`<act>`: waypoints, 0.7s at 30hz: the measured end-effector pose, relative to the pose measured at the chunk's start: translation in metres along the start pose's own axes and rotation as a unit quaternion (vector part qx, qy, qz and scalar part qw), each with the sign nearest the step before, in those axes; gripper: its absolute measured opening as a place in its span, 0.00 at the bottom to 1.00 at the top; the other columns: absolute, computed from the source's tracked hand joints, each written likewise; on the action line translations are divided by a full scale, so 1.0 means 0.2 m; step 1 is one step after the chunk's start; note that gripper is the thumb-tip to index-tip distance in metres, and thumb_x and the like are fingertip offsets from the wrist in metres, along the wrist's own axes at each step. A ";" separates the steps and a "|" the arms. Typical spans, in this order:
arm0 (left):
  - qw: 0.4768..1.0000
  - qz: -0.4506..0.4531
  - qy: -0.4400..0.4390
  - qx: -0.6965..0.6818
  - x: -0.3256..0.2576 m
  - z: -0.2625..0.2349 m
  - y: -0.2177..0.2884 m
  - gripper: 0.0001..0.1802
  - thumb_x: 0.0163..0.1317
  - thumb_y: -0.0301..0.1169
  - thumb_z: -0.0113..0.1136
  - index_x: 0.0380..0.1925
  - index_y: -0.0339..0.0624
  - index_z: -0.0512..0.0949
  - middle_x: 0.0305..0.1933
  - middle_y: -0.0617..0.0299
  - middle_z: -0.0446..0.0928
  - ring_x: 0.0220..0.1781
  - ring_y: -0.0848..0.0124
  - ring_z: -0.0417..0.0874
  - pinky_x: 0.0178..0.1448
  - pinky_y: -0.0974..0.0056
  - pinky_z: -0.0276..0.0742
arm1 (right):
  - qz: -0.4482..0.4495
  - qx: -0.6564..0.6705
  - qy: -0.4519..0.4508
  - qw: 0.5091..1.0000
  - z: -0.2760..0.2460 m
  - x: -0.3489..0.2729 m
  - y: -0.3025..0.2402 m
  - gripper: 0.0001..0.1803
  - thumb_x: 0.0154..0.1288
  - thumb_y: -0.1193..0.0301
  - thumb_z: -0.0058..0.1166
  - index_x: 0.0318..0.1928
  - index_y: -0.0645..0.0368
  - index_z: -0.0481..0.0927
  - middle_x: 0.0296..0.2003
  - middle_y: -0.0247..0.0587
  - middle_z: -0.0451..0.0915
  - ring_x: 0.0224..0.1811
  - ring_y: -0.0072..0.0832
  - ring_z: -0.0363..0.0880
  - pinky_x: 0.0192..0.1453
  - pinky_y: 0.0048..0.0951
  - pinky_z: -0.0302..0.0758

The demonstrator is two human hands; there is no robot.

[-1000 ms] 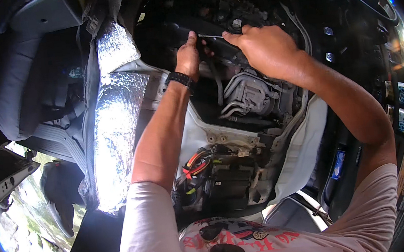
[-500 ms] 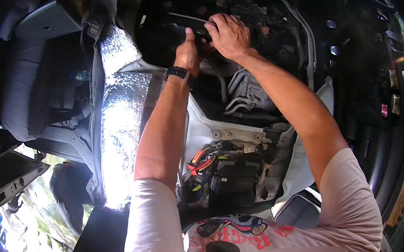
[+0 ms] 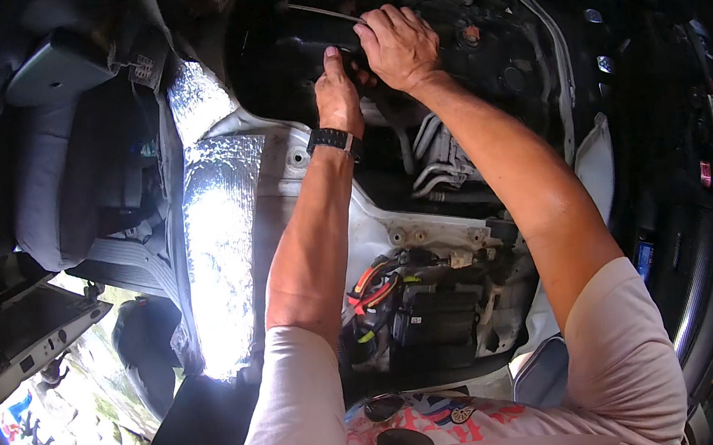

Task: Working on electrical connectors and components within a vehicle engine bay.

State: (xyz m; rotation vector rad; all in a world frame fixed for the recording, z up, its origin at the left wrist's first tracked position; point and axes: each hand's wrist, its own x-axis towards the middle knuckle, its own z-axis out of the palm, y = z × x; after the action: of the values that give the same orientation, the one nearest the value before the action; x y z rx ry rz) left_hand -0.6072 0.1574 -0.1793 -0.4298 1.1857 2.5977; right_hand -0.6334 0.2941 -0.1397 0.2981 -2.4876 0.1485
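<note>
My right hand point(image 3: 399, 45) is closed around one end of a thin metal rod point(image 3: 321, 10), which points left across the dark engine bay point(image 3: 484, 116). Just left of and nearer than it, my left hand point(image 3: 337, 96) has its thumb raised. Its other fingers curl into shadow, and what they hold, if anything, is hidden. A dark watch point(image 3: 335, 141) circles my left wrist. Below the hands, several grey metal pipes point(image 3: 436, 159) show beside my right forearm.
Shiny foil insulation point(image 3: 218, 193) lines the left side, next to a grey seat point(image 3: 52, 183). Nearer to me, red and yellow sleeved cables point(image 3: 375, 285) run beside a black box point(image 3: 441, 316). A pale metal frame edge point(image 3: 382, 220) crosses between.
My right hand has moved slightly farther away with the rod. The whole view has shifted a little, so the surroundings appear farther right. Both hands keep nearly the same pose.
</note>
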 end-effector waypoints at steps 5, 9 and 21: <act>0.998 0.022 0.025 0.051 -0.04 0.01 -0.03 0.31 0.88 0.57 0.51 0.38 0.40 0.81 0.33 0.60 0.78 0.34 0.66 0.79 0.43 0.57 0.79 | -0.016 -0.005 0.005 1.000 0.01 -0.01 0.02 0.09 0.77 0.59 0.64 0.47 0.48 0.83 0.45 0.36 0.86 0.49 0.44 0.86 0.53 0.53 0.83; 0.998 0.026 0.005 0.058 -0.04 -0.01 -0.03 0.31 0.87 0.59 0.50 0.41 0.41 0.80 0.36 0.60 0.80 0.37 0.66 0.79 0.48 0.58 0.78 | -0.043 0.001 0.031 0.999 0.03 0.01 0.03 0.08 0.76 0.61 0.66 0.46 0.48 0.82 0.44 0.35 0.86 0.47 0.43 0.86 0.50 0.50 0.84; 0.981 -0.083 -0.158 -0.078 0.06 -0.13 0.04 0.26 0.91 0.51 0.44 0.40 0.41 0.73 0.37 0.57 0.76 0.46 0.57 0.79 0.64 0.51 0.77 | -0.023 0.004 0.016 1.000 0.00 0.00 0.02 0.09 0.77 0.59 0.64 0.48 0.47 0.83 0.44 0.34 0.86 0.49 0.43 0.86 0.51 0.50 0.84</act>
State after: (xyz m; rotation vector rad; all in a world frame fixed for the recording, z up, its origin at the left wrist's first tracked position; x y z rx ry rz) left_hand -0.6162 0.1342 -0.1935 -0.1305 0.8086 2.5032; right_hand -0.6341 0.2978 -0.1397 0.3530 -2.4473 0.1430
